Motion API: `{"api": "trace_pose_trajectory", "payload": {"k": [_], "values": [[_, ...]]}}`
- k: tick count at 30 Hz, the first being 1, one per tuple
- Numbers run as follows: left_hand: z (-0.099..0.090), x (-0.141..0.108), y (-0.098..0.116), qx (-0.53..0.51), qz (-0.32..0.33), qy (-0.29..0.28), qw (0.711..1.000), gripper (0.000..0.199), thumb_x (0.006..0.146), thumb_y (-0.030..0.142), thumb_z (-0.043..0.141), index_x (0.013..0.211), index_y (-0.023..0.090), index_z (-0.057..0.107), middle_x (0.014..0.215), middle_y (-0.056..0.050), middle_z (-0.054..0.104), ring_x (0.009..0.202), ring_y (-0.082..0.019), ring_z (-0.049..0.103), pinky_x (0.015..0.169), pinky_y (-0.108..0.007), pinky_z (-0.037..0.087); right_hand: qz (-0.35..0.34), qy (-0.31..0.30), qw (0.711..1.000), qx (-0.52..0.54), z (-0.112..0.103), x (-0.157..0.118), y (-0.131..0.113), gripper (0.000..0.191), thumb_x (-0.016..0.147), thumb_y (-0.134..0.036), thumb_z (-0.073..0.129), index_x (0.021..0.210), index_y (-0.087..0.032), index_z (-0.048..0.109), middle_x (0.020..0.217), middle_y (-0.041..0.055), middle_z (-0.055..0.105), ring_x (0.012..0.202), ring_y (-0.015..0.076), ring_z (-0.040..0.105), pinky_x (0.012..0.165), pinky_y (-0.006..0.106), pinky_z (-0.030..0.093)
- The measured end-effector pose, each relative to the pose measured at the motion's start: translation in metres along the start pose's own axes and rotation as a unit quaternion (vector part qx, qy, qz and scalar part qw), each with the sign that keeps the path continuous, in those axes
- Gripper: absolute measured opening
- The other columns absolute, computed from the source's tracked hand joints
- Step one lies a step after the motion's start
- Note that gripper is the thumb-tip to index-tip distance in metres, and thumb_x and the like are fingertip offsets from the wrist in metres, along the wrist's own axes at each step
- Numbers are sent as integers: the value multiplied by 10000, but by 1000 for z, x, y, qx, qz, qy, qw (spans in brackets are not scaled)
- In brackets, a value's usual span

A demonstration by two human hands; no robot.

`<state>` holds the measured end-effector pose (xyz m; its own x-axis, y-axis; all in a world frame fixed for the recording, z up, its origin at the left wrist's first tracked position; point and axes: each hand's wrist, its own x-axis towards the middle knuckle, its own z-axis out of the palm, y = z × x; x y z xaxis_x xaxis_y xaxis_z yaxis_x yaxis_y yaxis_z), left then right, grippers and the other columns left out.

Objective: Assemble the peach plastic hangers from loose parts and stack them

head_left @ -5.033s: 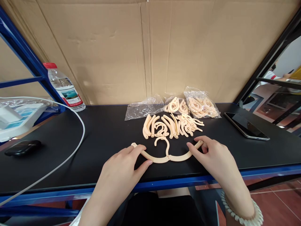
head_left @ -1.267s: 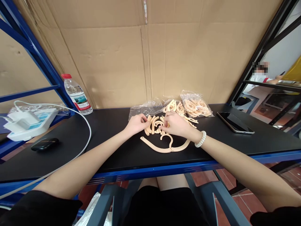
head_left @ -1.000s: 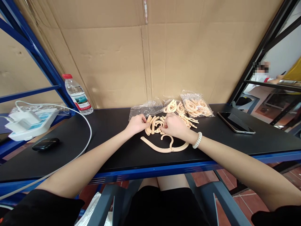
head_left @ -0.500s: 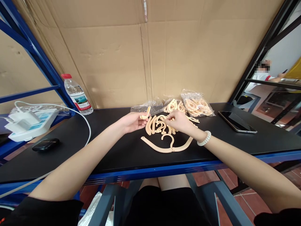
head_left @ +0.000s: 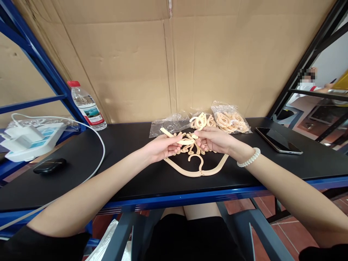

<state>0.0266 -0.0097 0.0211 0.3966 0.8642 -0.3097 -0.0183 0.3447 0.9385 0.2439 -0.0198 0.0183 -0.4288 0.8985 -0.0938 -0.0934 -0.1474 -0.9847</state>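
Note:
My left hand (head_left: 166, 146) is closed on a beige curved hanger arm (head_left: 166, 132), pinched between thumb and fingers and pointing up to the left. Facing it, my right hand (head_left: 213, 140) pinches a small beige hanger piece (head_left: 195, 136); fingers hide most of its shape. The two hands are close together above a pile of loose beige hanger parts (head_left: 190, 148), partly covered by them. Nearer me lies an assembled hanger (head_left: 187, 173), flat on the black table (head_left: 136, 177), its hook toward the pile.
Behind the pile are an empty clear bag (head_left: 170, 125), an open bag of parts (head_left: 199, 120) and a fuller bag (head_left: 231, 121). A phone (head_left: 278, 140) lies right. Left stand a water bottle (head_left: 88, 108), power strip (head_left: 51, 139), cable (head_left: 102, 145) and black case (head_left: 49, 166).
My right hand has lifted from the pile with a piece and moved up close to my left hand. The hanger arm in my left hand now tilts to the left.

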Motion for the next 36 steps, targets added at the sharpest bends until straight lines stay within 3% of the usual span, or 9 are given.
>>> {"api": "trace_pose_trajectory", "payload": {"k": [5,10,14,19,22,27,33,36], "values": [[3,-2,-6,-10,46,-11,999,62,875,180,681,879,120,662,842,-82,753,759,-138,725,782,-251,572,13,20,999,31,1,-1,2,110,871,-197,670,819,-147,586,787,28,676,711,118,675,631,237,586],[4,-1,-7,-49,114,35,992,105,852,74,671,811,134,596,759,-44,734,762,-135,736,860,-269,574,5,15,999,45,-1,0,2,78,852,-113,677,828,-149,611,798,10,675,746,107,693,732,245,605],[2,1,-12,-23,153,23,988,187,723,61,781,780,132,619,745,-28,729,766,-127,724,830,-250,569,-11,19,998,56,-4,2,3,78,831,-81,686,864,-144,654,836,8,686,762,93,705,778,216,602],[1,2,-18,37,185,0,982,300,598,195,880,802,137,667,738,-41,732,728,-155,702,717,-294,562,-21,9,998,57,-5,2,5,203,764,19,686,893,-138,691,829,1,682,825,104,717,912,241,579],[3,1,-17,49,201,-4,978,315,580,232,888,801,143,680,736,-30,723,727,-158,692,717,-307,553,-36,36,998,44,-5,2,5,197,739,-40,751,898,-143,699,801,3,680,809,115,716,881,250,591],[4,0,-18,70,214,-25,974,284,595,244,873,786,150,684,783,-28,724,743,-146,682,723,-293,532,-68,75,995,13,-4,0,5,221,675,-178,838,859,-147,719,753,-14,669,664,61,645,596,143,557],[4,1,-20,88,225,-24,970,245,615,227,850,784,148,692,810,-42,722,755,-151,672,700,-286,508,-57,11,998,3,-1,1,7,309,569,-233,902,778,-140,694,803,-2,700,781,127,709,816,270,603],[3,2,-21,82,225,-29,971,246,599,229,857,762,150,691,796,-42,724,732,-153,671,693,-295,511,-56,-7,998,-20,-1,3,10,302,584,-228,895,790,-137,693,806,-5,700,787,131,712,829,284,605]]}}
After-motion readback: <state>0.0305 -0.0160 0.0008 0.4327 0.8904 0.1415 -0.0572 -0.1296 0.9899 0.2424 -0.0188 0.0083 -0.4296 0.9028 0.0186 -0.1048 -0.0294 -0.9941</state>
